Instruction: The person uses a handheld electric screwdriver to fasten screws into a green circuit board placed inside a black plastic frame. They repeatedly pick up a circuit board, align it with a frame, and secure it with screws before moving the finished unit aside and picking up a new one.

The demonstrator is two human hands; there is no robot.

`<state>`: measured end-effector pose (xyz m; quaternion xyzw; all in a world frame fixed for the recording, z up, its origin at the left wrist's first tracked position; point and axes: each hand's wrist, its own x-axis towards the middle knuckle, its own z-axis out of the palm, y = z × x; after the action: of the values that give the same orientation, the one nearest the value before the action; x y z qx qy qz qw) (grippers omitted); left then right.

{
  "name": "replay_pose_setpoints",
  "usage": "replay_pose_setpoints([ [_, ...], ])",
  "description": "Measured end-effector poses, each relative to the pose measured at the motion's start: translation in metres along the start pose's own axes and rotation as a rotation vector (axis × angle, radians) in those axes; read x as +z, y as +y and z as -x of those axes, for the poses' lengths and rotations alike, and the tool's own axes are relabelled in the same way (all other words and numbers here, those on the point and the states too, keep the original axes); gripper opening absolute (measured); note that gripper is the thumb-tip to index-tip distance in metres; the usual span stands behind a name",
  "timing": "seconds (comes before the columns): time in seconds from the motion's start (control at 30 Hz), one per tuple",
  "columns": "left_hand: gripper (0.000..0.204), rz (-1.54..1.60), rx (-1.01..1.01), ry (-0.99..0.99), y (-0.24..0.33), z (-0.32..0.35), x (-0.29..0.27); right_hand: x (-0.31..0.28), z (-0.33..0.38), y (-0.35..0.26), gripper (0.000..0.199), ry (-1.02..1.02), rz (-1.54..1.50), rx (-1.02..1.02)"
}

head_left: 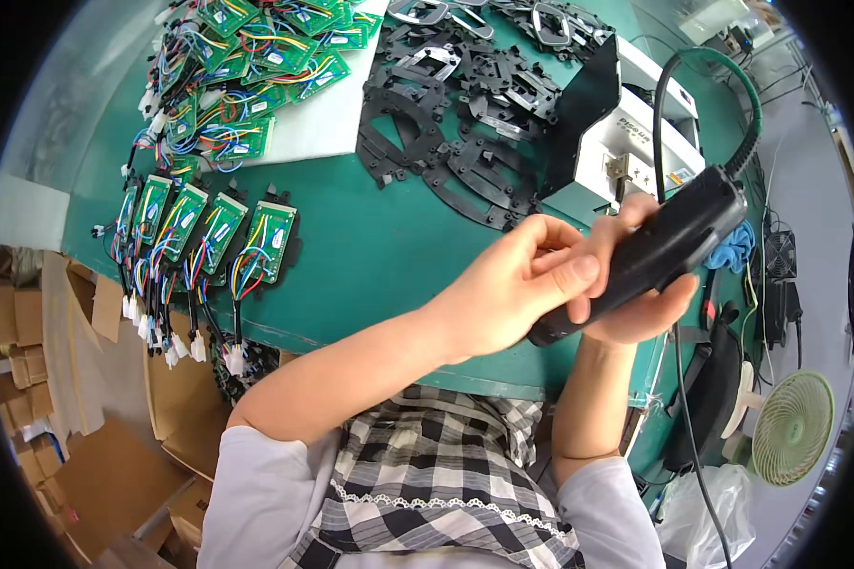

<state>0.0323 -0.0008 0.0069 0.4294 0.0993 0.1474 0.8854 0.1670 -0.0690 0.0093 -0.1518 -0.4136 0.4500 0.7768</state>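
My right hand (643, 318) is wrapped round a black electric screwdriver (669, 245), which lies tilted across the palm. A thick cord loops up from its upper right end. My left hand (517, 277) is close against the screwdriver's near side, thumb and fingers pressed together. Whatever those fingers hold, if anything, I cannot make out. To the left, several green circuit boards (271, 243) with coloured wires and white plugs sit in a row on black frames along the table edge.
Many wired boards (285, 54) are heaped on a white foam sheet (324, 133) at the far left. Black plastic frames (484, 175) lie piled beyond my hands. A white control box (626, 133) stands at the right of the green table (370, 256). A fan (793, 427) and cardboard boxes (114, 474) flank it.
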Motion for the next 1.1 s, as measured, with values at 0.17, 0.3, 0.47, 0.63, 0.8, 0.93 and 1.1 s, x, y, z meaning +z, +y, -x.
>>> replay_pose_setpoints([
  [0.17, 0.025, 0.096, -0.055, 0.085, 0.004, -0.002, -0.001, 0.002, 0.001, 0.001, 0.069, -0.006, 0.055, -0.013],
  [0.3, 0.026, -0.352, 0.022, -0.007, 0.025, -0.019, -0.025, 0.003, -0.003, -0.006, 0.067, 0.026, 0.119, -0.037],
  [0.47, 0.025, -1.796, 0.620, 0.192, 0.054, -0.074, -0.076, -0.007, -0.003, -0.006, 0.065, 0.193, 0.246, -0.046],
  [0.63, 0.017, -2.144, 0.660, 0.362, 0.052, -0.102, -0.096, -0.014, -0.002, -0.017, 0.065, 0.201, 0.178, -0.120],
  [0.8, 0.027, -1.291, 0.553, 0.638, 0.067, -0.080, -0.081, -0.019, -0.002, -0.022, 0.064, 0.120, 0.058, -0.130],
  [0.93, 0.033, -0.451, 0.269, 0.559, 0.071, -0.053, -0.075, -0.027, -0.001, -0.032, 0.066, -0.001, -0.133, -0.115],
  [1.1, 0.024, -1.206, 0.479, 0.473, 0.048, -0.022, -0.059, -0.038, 0.001, -0.045, 0.066, -0.089, -0.255, -0.084],
])
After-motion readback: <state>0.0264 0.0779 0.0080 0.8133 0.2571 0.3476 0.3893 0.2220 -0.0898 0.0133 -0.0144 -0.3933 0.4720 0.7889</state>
